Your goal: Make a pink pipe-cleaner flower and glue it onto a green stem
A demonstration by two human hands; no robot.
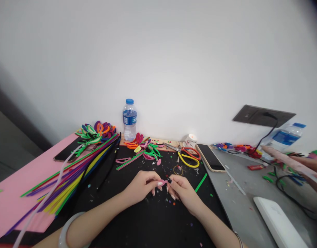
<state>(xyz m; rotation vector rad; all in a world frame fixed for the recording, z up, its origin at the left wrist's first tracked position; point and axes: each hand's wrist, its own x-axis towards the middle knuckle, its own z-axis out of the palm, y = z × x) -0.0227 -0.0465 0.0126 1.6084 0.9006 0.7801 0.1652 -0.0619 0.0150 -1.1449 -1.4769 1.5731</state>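
Right now your left hand [142, 184] and right hand [181, 189] both pinch a pink stem [162, 181] above the black surface [148, 220].

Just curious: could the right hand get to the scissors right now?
Probably yes: the scissors lie just beyond the right hand, nothing standing between, though it pinches a pink piece.

Fuzzy, matt pile on the pink stem piece [162, 181] and the long stems [70, 175] along the left edge of the dull black mat [148, 224]. Clear glossy plastic on the water bottle [129, 120] at the far edge, glassy shine on the phone [211, 157].
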